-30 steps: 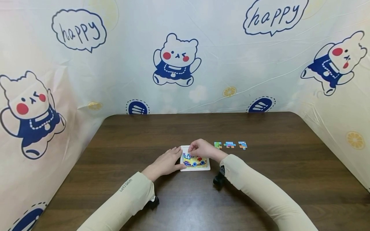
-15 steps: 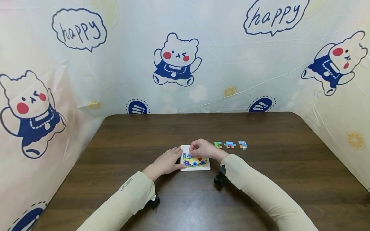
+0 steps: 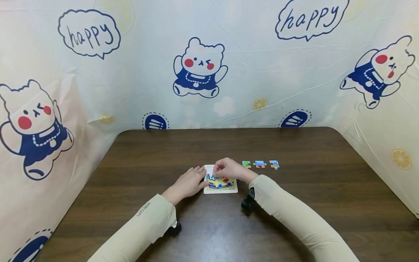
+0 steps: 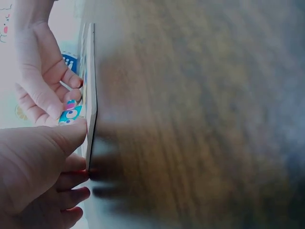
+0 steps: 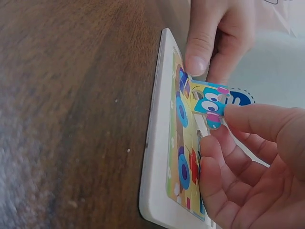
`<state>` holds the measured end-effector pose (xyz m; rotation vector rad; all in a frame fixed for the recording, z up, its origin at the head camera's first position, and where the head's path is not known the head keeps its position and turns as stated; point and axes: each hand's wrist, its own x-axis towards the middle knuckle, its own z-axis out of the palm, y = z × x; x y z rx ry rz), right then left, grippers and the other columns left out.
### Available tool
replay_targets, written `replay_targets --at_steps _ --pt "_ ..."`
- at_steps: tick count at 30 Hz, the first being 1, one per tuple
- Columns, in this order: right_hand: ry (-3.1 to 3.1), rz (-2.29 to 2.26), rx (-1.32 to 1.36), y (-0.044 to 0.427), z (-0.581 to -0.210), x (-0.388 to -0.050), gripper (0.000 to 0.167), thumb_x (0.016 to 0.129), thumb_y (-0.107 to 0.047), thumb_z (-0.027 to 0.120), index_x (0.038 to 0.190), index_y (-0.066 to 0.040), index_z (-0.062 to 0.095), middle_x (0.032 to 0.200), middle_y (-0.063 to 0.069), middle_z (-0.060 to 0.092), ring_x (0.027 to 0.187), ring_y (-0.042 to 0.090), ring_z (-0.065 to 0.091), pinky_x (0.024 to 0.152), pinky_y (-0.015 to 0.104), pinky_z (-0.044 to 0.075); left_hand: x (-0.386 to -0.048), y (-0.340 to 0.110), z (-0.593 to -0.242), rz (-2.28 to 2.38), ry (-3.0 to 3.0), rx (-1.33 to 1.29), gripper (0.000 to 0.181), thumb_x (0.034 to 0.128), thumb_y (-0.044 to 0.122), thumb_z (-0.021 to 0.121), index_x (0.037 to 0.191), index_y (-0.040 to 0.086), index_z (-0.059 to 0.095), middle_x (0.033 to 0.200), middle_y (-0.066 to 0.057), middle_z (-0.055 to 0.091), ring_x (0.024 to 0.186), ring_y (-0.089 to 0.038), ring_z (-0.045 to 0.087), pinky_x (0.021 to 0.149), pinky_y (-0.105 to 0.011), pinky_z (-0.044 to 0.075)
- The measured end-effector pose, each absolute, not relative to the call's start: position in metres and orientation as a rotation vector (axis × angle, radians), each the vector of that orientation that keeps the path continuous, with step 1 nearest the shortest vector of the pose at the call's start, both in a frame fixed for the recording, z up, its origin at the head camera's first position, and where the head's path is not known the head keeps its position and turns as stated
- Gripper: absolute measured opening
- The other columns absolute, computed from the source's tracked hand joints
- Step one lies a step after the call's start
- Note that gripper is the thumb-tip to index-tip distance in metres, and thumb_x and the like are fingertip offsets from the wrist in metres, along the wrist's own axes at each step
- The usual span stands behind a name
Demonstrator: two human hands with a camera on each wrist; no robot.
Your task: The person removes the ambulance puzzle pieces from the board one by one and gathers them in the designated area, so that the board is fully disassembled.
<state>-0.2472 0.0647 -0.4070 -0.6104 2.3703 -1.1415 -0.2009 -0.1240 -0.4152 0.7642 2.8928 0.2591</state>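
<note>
A puzzle board [image 3: 220,191] with a white frame and a yellow vehicle picture lies flat between both hands. My right hand [image 3: 229,169] reaches over its far left part. Thumb and fingers of that hand pinch a puzzle piece [image 5: 209,102] with cartoon eyes on blue, tilted up from the board in the right wrist view. My left hand [image 3: 188,185] rests along the board's left edge, fingers extended and thumb at the rim. In the left wrist view the same piece [image 4: 70,114] shows above the board's edge [image 4: 91,105]. Part of the picture is hidden under my right hand.
Three loose puzzle pieces lie in a row beyond my right wrist: a green one [image 3: 246,164], a blue and pink one [image 3: 260,164] and a blue one [image 3: 274,164]. Behind the brown table [image 3: 163,145] hangs a printed curtain [image 3: 248,72].
My left thumb has shifted slightly up along the board's left rim. The right hand stays over the same spot with only tiny movement, and the loose pieces lie unmoved.
</note>
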Motion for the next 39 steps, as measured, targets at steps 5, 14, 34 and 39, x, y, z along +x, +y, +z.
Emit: replay_targets --at_steps 5,14,34,39 --pt "2.361 -1.14 -0.626 0.066 -0.408 -0.248 0.006 0.087 -0.008 0.063 0.082 -0.005 0.064 0.072 0.0 0.059 0.065 0.015 0.051 0.062 0.025 0.043 -0.2 -0.123 -0.415 0.254 2.907 0.761 0.054 0.0921 0.033 0.056 0.131 -0.004 0.048 0.137 -0.019 0.042 0.128 -0.034 0.035 0.105 -0.045 0.025" --pt "2.29 -1.235 -0.532 0.072 -0.41 -0.253 0.007 0.088 -0.012 0.063 0.083 -0.006 0.064 0.074 0.004 0.06 0.063 0.017 0.052 0.057 0.027 0.046 -0.202 -0.122 -0.415 0.268 2.921 0.779 0.052 0.0915 0.032 0.057 0.128 -0.004 0.051 0.135 -0.019 0.044 0.126 -0.034 0.037 0.104 -0.045 0.026" --pt "2.414 -1.248 -0.44 0.126 -0.391 -0.261 0.01 0.087 -0.014 0.065 0.088 -0.004 0.067 0.077 0.013 0.061 0.063 0.022 0.052 0.059 0.034 0.048 -0.199 -0.126 -0.418 0.196 2.928 0.844 0.059 0.0918 0.038 0.055 0.133 -0.004 0.045 0.139 -0.019 0.039 0.129 -0.033 0.033 0.105 -0.042 0.025" --pt "2.456 -1.215 -0.436 0.145 -0.39 -0.264 0.011 0.088 -0.014 0.063 0.088 -0.004 0.067 0.071 0.008 0.059 0.06 0.019 0.05 0.059 0.036 0.047 -0.199 -0.129 -0.421 0.233 2.927 0.876 0.062 0.0917 0.039 0.055 0.134 -0.005 0.043 0.14 -0.019 0.037 0.13 -0.032 0.032 0.106 -0.041 0.024"
